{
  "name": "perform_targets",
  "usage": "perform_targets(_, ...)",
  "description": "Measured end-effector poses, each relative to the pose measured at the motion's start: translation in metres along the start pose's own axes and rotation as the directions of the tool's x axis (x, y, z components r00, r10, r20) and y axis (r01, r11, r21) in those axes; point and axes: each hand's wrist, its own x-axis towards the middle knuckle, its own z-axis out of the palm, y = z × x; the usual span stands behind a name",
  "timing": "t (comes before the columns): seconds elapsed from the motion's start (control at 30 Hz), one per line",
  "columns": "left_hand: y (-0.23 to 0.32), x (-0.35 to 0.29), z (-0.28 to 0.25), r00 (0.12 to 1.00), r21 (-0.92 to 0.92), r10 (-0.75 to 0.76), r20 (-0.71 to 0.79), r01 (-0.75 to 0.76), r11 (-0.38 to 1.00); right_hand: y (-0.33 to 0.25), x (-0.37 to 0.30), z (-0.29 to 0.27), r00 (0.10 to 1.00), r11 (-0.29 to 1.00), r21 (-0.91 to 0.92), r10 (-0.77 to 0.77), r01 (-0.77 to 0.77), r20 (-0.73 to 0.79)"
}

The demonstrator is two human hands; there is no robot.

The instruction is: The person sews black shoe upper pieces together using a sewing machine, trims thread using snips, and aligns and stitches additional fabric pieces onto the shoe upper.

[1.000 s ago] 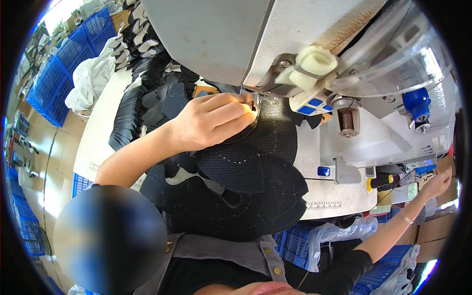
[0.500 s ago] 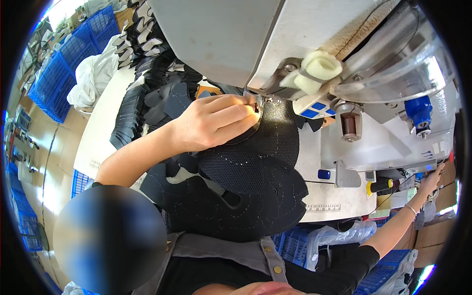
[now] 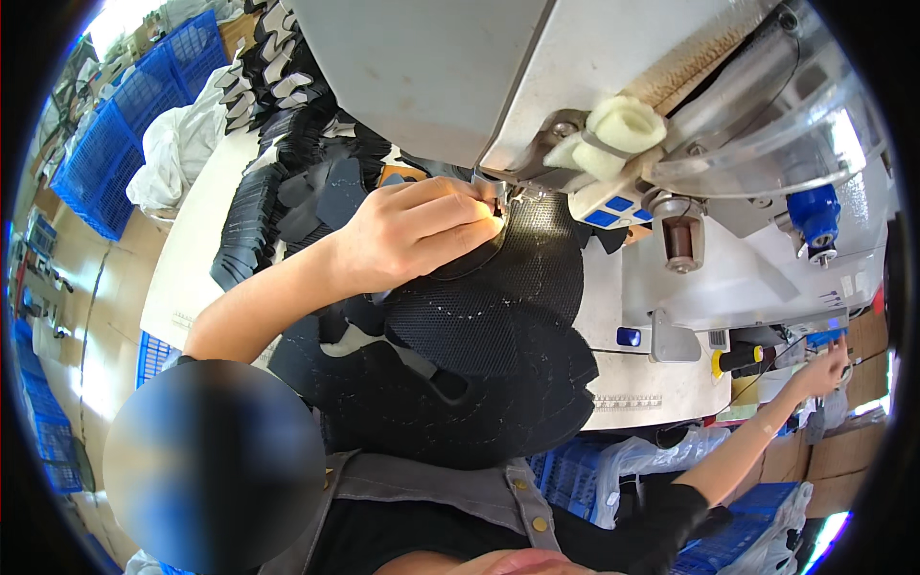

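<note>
My left hand (image 3: 412, 230) is closed in a pinch beside the lit needle and presser foot (image 3: 500, 196) of a sewing machine (image 3: 412, 77). Its fingertips are partly hidden, so what they grip does not show. Below them lies a black mesh piece (image 3: 450, 331) with pale stitch lines, spread with other black cut pieces (image 3: 479, 412) over the near table edge. My right hand (image 3: 822, 372) is far out to the right, its arm stretched past the machine. Near it is a blue object (image 3: 826, 337) at the machine's end. That hand's fingers are too small to read.
Stacked black pieces (image 3: 254, 230) sit at the left on the pale table (image 3: 182, 264). A thread spool (image 3: 738, 361) and a small blue box (image 3: 629, 336) lie right. Blue crates (image 3: 96, 172) stand beyond at left. A clear shield (image 3: 767, 153) juts from the machine.
My right hand has drawn back leftward and a little down from the far right edge. My left hand stays pinched by the needle, and the black pieces have hardly moved.
</note>
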Motion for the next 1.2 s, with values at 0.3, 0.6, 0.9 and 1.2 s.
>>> perform_targets(0.3, 0.0, 0.0, -0.005, 0.999, -0.111, -0.003, 0.048, 0.009, 0.994, -0.278, -0.198, 0.03, 0.312, 0.617, 0.693, -0.787, 0.374, 0.532)
perform_targets(0.6, -0.002, -0.001, -0.003, 1.0, -0.09, -0.021, 0.009, 0.022, 0.996, -0.326, -0.223, 0.067, 0.26, 0.586, 0.73, -0.811, 0.352, 0.524)
perform_targets(0.9, -0.001, 0.001, -0.004, 0.996, 0.02, 0.051, 0.074, -0.053, 0.998, -0.327, -0.228, 0.069, 0.288, 0.533, 0.75, -0.845, 0.393, 0.45)
perform_targets(1.2, 0.0, -0.001, -0.002, 0.998, 0.027, 0.051, 0.047, -0.052, 0.998, -0.326, -0.228, 0.065, 0.271, 0.569, 0.734, -0.822, 0.371, 0.5)
